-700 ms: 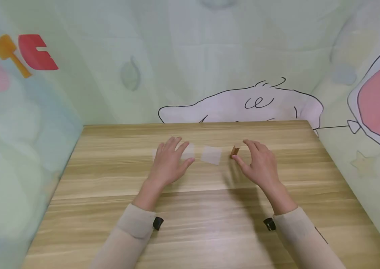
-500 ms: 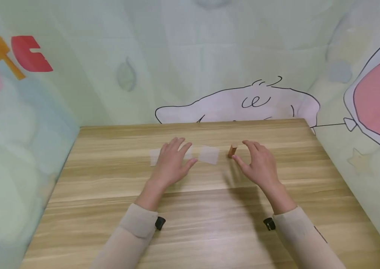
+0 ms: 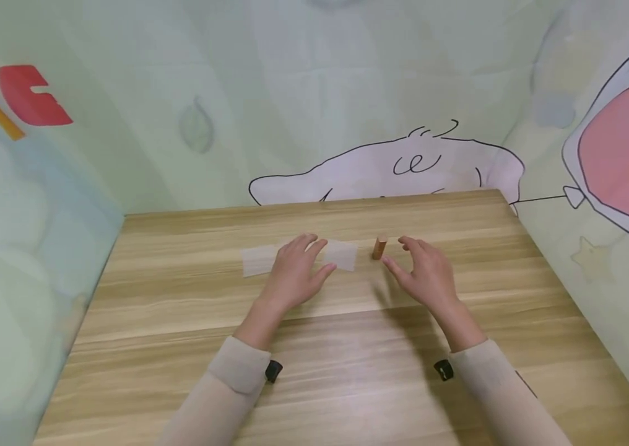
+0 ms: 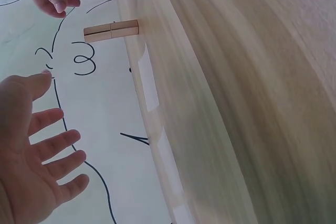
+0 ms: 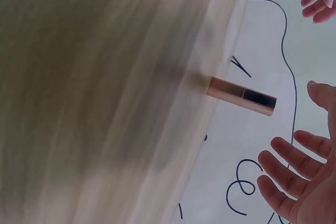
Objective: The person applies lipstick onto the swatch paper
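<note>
A rose-gold tube (image 3: 379, 247) that looks like a lipstick stands upright on the table. Its shiny sides and the seam round its middle show in the right wrist view, where the tube (image 5: 241, 96) is apart from every finger. Just right of it is my right hand (image 3: 426, 269), thumb and fingers spread and holding nothing. My left hand (image 3: 298, 272) hovers over the row of pale squares, its fingers loosely extended and nothing in them. The left pale square (image 3: 257, 261) and right pale square (image 3: 342, 255) lie flat; the middle one is mostly hidden behind that hand.
The wood-grain table (image 3: 337, 384) reaches back to a printed cloth wall (image 3: 270, 124) with cartoon drawings. More cloth hangs at the left and right. Each sleeve has a black strap piece (image 3: 273, 371) at the wrist.
My left hand has moved right, uncovering the left square and covering the middle one. My right hand has drawn slightly away from the lipstick, which stays standing. The head view has shifted a little.
</note>
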A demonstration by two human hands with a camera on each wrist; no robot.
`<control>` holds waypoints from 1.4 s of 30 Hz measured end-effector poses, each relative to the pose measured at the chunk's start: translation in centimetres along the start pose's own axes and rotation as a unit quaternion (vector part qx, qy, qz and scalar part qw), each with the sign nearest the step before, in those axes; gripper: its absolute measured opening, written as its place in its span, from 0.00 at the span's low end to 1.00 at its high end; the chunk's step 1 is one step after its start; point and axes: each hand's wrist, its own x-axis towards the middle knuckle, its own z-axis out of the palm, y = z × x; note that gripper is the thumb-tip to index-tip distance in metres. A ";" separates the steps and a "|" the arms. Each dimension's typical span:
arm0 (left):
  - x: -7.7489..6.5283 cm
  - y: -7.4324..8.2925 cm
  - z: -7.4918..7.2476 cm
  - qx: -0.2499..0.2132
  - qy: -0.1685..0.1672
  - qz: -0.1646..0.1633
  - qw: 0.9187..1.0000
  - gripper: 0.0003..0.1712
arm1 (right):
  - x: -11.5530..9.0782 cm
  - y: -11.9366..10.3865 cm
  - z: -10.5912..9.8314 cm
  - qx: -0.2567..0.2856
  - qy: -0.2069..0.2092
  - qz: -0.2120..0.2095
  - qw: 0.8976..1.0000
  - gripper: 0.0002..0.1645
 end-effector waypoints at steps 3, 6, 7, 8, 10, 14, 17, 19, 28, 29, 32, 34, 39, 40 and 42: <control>0.2 0.1 0.3 0.001 0.005 -0.001 1.000 0.31 | 0.1 0.4 0.3 0.000 0.001 -0.004 1.000 0.34; 0.3 0.2 0.5 0.004 0.008 0.000 1.000 0.30 | 0.2 0.7 0.5 0.001 0.006 -0.008 1.000 0.34; 0.4 0.2 0.6 0.004 0.009 0.001 1.000 0.29 | 0.2 0.8 0.5 0.001 0.008 -0.009 1.000 0.34; 0.5 0.3 0.6 0.003 0.009 0.001 1.000 0.29 | 0.3 0.8 0.5 0.002 0.010 -0.010 1.000 0.34; 0.8 0.4 0.7 0.003 0.007 -0.001 1.000 0.29 | 0.4 1.0 0.6 0.002 0.011 -0.011 1.000 0.33; 1.3 0.6 0.9 0.005 0.001 -0.006 1.000 0.28 | 0.7 1.2 0.7 0.004 0.006 -0.011 1.000 0.33; 1.7 0.8 1.1 0.006 -0.003 -0.005 1.000 0.28 | 0.8 1.3 0.9 0.005 0.001 -0.009 1.000 0.33; 2.0 1.0 1.2 0.006 -0.004 -0.003 1.000 0.27 | 0.9 1.5 0.9 0.004 -0.001 -0.008 1.000 0.33; 3.4 1.6 1.8 0.012 -0.014 0.006 1.000 0.27 | 1.1 2.0 1.4 0.003 -0.016 0.000 1.000 0.35; 3.5 1.7 1.9 0.010 -0.016 0.005 1.000 0.27 | 1.1 2.1 1.5 0.003 -0.019 0.002 1.000 0.34; 3.8 1.9 2.1 0.005 -0.022 0.003 1.000 0.27 | 1.2 2.1 1.8 0.002 -0.024 0.003 1.000 0.34; 4.0 2.1 2.3 0.003 -0.026 0.002 1.000 0.27 | 1.2 2.1 2.1 0.002 -0.028 0.001 1.000 0.33; 4.3 2.3 2.8 0.004 -0.034 0.006 0.999 0.27 | 1.3 2.0 2.7 0.001 -0.032 0.002 0.999 0.31; 4.4 2.3 2.9 0.003 -0.035 0.007 0.999 0.27 | 1.3 2.0 2.8 0.000 -0.031 0.003 1.000 0.30; 4.6 2.4 3.1 0.001 -0.037 0.007 0.999 0.27 | 1.4 2.0 2.8 0.000 -0.028 0.005 1.000 0.30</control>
